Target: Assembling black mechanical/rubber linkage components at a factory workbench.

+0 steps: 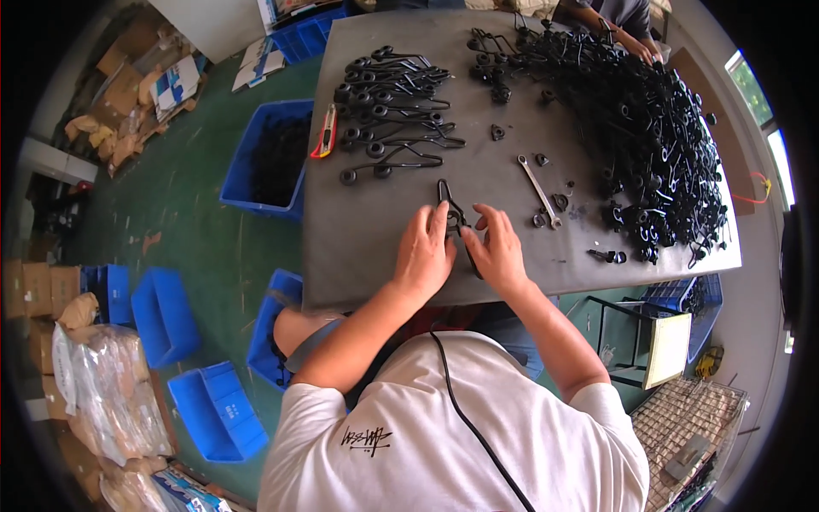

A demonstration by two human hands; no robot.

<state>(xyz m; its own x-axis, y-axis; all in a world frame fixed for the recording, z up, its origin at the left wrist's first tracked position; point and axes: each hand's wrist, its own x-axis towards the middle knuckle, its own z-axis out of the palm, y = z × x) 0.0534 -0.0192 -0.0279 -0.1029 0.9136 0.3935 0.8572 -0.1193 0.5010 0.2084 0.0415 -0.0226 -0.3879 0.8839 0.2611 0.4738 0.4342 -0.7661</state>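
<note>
Head view. Over the worktop [375, 235], near its close edge: black wire part [455, 205] between both hands. Left hand [424, 256]: fingers curled in, pinching the part. Right hand [502, 256]: thumb against it, other fingers parted; firmness of hold unclear. Beyond, leftward: similar parts [375, 149] in rows, knife [324, 130] alongside. Rightward: wrench [539, 192], then black heap [657, 154].

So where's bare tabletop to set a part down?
Best: front-left of the table, left of the held black part, nearer than the laid-out rods. Tighter: between those rods and the wrench. Crowded: back right and far right, under the black pile.
</note>
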